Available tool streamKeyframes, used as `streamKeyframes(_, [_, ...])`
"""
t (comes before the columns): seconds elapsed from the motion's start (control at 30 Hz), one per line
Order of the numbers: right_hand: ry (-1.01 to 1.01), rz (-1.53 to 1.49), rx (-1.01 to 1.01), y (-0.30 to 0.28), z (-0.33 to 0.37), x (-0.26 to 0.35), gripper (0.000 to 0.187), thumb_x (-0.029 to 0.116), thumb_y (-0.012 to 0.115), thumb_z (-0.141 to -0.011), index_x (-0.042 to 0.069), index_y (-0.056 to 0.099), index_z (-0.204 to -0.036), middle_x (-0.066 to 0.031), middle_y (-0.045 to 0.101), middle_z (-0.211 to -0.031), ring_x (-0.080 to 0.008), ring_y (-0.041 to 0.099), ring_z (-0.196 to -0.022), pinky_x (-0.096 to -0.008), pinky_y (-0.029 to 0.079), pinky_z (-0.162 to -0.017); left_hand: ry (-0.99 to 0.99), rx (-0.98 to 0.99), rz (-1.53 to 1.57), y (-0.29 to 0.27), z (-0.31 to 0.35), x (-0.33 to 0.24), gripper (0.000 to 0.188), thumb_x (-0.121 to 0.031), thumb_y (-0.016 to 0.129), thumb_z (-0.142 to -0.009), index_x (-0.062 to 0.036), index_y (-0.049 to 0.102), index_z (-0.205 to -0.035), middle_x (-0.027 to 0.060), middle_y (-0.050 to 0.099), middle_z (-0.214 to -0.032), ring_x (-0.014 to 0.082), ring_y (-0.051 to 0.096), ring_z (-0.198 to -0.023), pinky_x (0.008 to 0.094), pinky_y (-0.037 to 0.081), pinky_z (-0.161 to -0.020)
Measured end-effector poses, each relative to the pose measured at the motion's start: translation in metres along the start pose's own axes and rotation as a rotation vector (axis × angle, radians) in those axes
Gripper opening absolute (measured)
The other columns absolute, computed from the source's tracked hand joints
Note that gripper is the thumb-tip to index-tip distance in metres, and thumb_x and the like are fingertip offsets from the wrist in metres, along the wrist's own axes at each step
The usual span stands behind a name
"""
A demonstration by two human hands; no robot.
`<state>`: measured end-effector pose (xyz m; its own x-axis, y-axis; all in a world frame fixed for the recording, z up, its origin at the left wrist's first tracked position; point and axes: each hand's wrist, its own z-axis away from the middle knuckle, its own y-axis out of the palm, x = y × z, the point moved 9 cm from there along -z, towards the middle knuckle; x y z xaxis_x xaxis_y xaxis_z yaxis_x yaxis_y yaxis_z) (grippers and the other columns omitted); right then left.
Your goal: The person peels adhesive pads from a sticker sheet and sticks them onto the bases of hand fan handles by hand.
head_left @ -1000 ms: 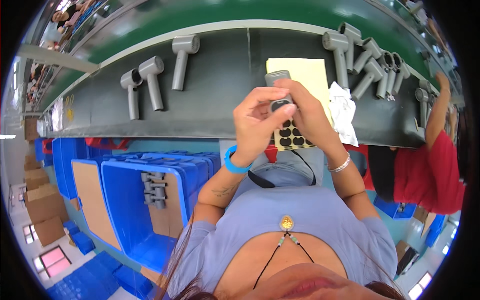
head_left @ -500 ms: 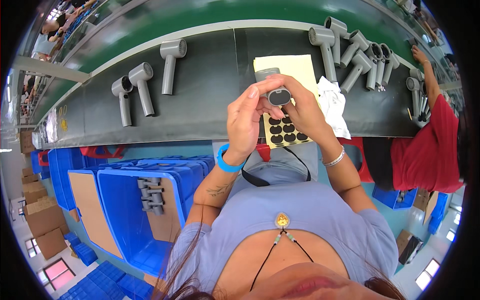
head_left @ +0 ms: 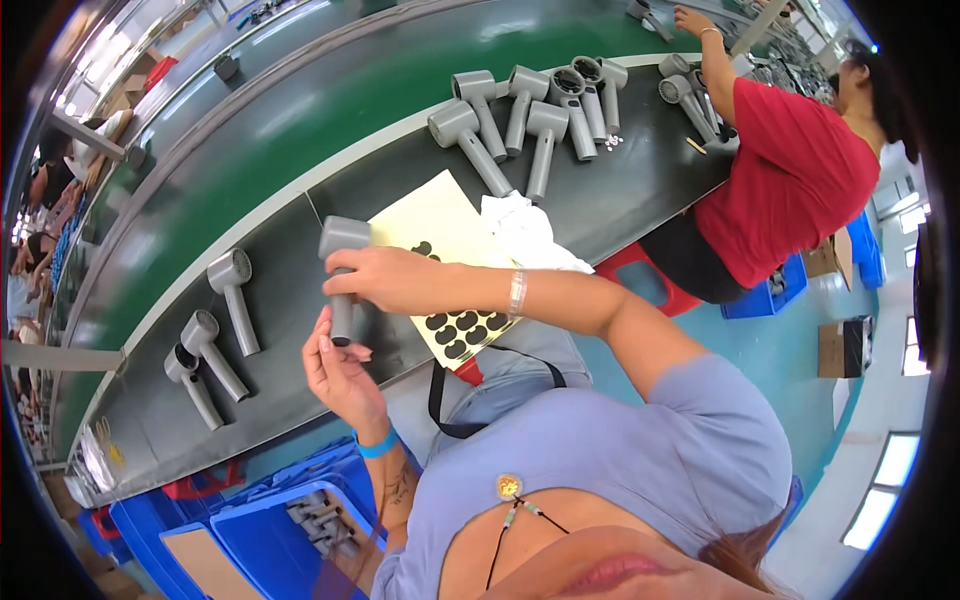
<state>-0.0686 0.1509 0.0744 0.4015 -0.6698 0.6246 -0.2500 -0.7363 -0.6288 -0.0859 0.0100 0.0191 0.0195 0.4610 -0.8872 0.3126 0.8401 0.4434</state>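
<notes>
A long dark surface (head_left: 281,372) runs across the view. A blue crate (head_left: 235,535) sits below its near edge. On the surface lies a yellow sheet (head_left: 430,208), with a crumpled white cloth (head_left: 530,235) beside it. The hair dryer (head_left: 345,237) being held is over the surface, by the left edge of the sheet. It is smooth, plain gray and a bit like a hammer: a short, fat, round head on top of a thin, straight handle. The head is at the far end, and the handle points back toward the person. Three more gray hair dryers (head_left: 236,292) lie to the left, and seven others lie to the right, past the cloth. The right hand (head_left: 378,279) is closed around the handle, just under the head. The left hand (head_left: 341,378) is half curled at the bottom of the handle; I cannot tell if it grips it. Rows of small black stickers (head_left: 455,349) sit on the sheet. The handle's bottom tip (head_left: 341,341) looks dark.
</notes>
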Motion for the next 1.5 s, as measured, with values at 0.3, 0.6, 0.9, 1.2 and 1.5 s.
streamKeyframes(0.3, [-0.222,0.597,0.178,0.104,-0.075,-0.024,0.019,0.018,0.068,-0.073,0.009,0.068,-0.09,-0.0102,0.059,-0.1,-0.0274,0.064,-0.082,-0.0378,0.051,-0.07,-0.015,-0.177,-0.319,-0.041,0.004,-0.003,0.03,-0.001,0.052,-0.093,0.0027,0.054,-0.122,0.0126,0.055,-0.134,0.008,0.056,-0.065,0.022,0.046,-0.062])
streamKeyframes(0.6, [0.297,0.175,-0.21,-0.037,0.039,-0.058,0.012,0.002,0.06,-0.083,0.002,0.065,-0.094,-0.0131,0.061,-0.091,-0.03,0.062,-0.077,-0.0365,0.051,-0.072,0.044,0.097,-0.4,0.006,-0.007,0.008,0.022,0.0,0.058,-0.091,0.0005,0.062,-0.113,0.0114,0.063,-0.119,0.0143,0.062,-0.092,0.0255,0.05,-0.08])
streamKeyframes(0.9, [0.468,0.237,-0.212,-0.037,0.071,-0.073,0.011,0.008,0.066,-0.083,0.003,0.06,-0.089,-0.0119,0.056,-0.089,-0.0305,0.06,-0.08,-0.0385,0.048,-0.07,0.226,0.482,-0.976,0.087,-0.016,0.04,0.052,-0.005,0.075,-0.073,-0.0015,0.056,-0.121,0.0158,0.052,-0.129,0.0337,0.051,-0.11,0.0396,0.047,-0.088])
streamKeyframes(1.2, [0.459,0.309,-0.14,-0.034,0.068,-0.073,0.01,0.007,0.065,-0.085,0.003,0.058,-0.09,-0.0103,0.055,-0.089,-0.0266,0.057,-0.084,-0.0358,0.046,-0.074,0.219,0.473,-1.031,0.084,-0.014,0.055,0.062,-0.008,0.079,-0.071,-0.0044,0.055,-0.127,0.0093,0.049,-0.137,0.0279,0.052,-0.112,0.0367,0.051,-0.084])
streamKeyframes(1.5, [0.421,0.342,-0.66,-0.148,0.107,-0.072,0.018,0.005,0.063,-0.086,0.005,0.058,-0.103,-0.0109,0.053,-0.111,-0.0219,0.055,-0.098,-0.0321,0.046,-0.083,0.271,0.661,-0.97,0.099,-0.024,0.062,0.059,-0.01,0.079,-0.072,-0.0063,0.057,-0.127,0.0093,0.05,-0.14,0.0302,0.05,-0.117,0.0372,0.049,-0.089])
